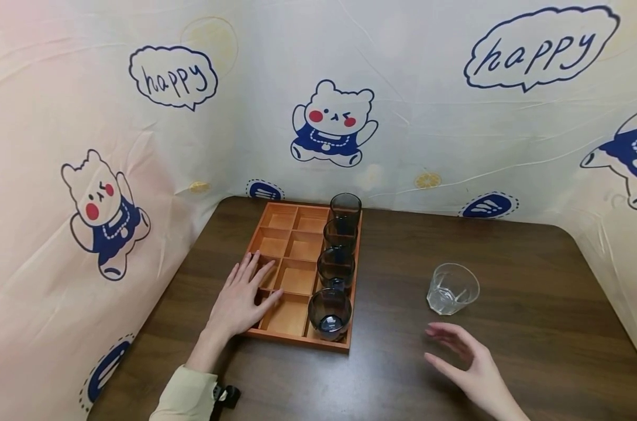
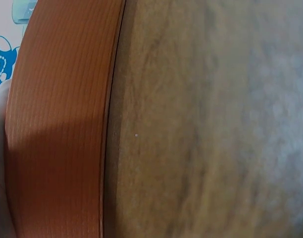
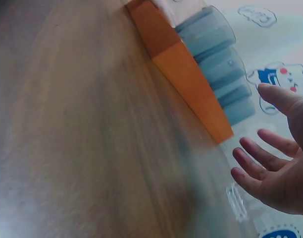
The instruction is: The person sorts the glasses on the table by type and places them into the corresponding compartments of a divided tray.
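Observation:
A wooden tray [image 1: 323, 342] divided into square compartments lies on the table. Its right column holds several dark tinted glasses, the nearest glass [image 1: 330, 314] standing in the front right compartment. My left hand [image 1: 239, 301] rests over the tray's left edge with its fingers spread, holding nothing. In the left wrist view the tray's orange side wall [image 2: 62, 99] fills the left part. A clear glass [image 1: 453, 289] stands apart on the table, right of the tray. Just in front of it my right hand [image 1: 468, 359] hovers, fingers and thumb apart around nothing. The right wrist view shows the same hand [image 3: 285, 163] with loosely bent fingers.
The dark wood table [image 1: 392, 374] runs back to a pale cloth [image 1: 418, 117] printed with bears and the word happy. The cloth also hangs along the left and right sides. A small black object [image 1: 229, 396] sits by my left cuff [image 1: 186, 394].

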`<state>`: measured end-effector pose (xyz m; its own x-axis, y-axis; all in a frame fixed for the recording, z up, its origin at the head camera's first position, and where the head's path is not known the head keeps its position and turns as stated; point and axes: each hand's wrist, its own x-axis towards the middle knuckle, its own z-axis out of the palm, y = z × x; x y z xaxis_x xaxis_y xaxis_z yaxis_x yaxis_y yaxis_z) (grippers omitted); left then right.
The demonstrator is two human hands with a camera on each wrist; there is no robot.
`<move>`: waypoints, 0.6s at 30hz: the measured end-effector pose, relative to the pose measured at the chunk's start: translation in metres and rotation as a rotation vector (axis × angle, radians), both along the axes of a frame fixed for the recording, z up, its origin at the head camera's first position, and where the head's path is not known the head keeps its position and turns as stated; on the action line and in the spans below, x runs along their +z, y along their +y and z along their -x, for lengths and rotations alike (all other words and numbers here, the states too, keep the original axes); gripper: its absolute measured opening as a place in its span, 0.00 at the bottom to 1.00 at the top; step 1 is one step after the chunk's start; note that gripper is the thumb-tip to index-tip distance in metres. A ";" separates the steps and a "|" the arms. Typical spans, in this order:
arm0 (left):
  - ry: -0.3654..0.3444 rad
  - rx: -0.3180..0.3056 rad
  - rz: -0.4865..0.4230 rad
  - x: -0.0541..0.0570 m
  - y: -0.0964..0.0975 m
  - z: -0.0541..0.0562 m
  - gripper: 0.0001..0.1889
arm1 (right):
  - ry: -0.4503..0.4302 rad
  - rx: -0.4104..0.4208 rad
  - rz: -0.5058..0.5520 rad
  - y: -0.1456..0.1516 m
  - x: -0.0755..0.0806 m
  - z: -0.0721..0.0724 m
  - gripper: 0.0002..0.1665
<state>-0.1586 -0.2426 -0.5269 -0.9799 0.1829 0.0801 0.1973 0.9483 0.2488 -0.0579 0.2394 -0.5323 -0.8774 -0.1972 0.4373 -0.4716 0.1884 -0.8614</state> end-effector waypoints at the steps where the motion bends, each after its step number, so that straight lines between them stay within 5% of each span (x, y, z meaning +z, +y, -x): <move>1: 0.000 -0.001 0.000 0.000 0.000 0.000 0.45 | -0.013 -0.032 -0.009 0.003 0.000 -0.002 0.33; 8: 0.003 -0.007 0.004 -0.001 -0.001 0.001 0.45 | -0.153 -0.282 0.086 0.016 0.003 -0.008 0.26; 18: 0.004 -0.005 0.006 0.000 0.000 0.000 0.45 | -0.185 -0.403 0.164 0.024 0.006 -0.003 0.35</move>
<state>-0.1588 -0.2427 -0.5274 -0.9786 0.1882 0.0829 0.2030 0.9487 0.2425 -0.0554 0.2635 -0.5262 -0.9361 0.2334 0.2633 -0.2247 0.1790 -0.9578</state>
